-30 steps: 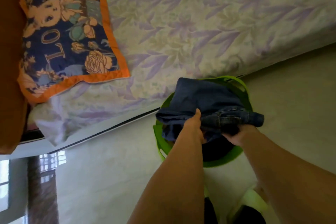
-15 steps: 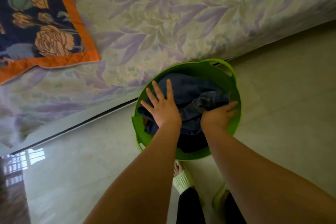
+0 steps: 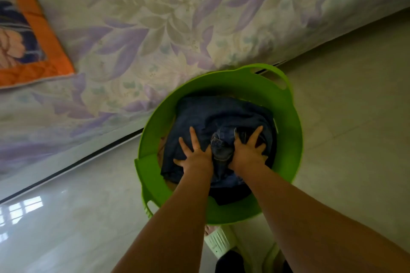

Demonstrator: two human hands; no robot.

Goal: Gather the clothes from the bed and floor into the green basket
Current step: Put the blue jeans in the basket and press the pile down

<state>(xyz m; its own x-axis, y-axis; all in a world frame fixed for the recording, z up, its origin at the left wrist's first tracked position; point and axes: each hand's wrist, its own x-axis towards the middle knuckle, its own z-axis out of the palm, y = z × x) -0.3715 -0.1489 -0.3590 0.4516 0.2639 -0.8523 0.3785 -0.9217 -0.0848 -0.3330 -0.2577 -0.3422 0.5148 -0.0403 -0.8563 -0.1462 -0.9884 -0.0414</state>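
Observation:
The round green basket (image 3: pixel 288 131) stands on the pale floor right beside the bed. Dark blue jeans (image 3: pixel 213 115) lie bunched inside it, on top of darker clothing near the front wall. My left hand (image 3: pixel 195 153) presses flat on the jeans, fingers spread. My right hand (image 3: pixel 248 150) presses down next to it, palm on the denim, with a raised fold of waistband between the two hands. Neither hand grips the cloth.
The bed (image 3: pixel 168 20) with a purple-leaf sheet fills the top of the view. A blue floral pillow with an orange border (image 3: pixel 33 51) lies at the left. My feet in pale slippers (image 3: pixel 219 241) stand just behind the basket on glossy floor tiles (image 3: pixel 355 117).
The jeans went from being held above the basket to lying inside it. Both hands let go and now press them down deeper. The view has moved closer to the basket.

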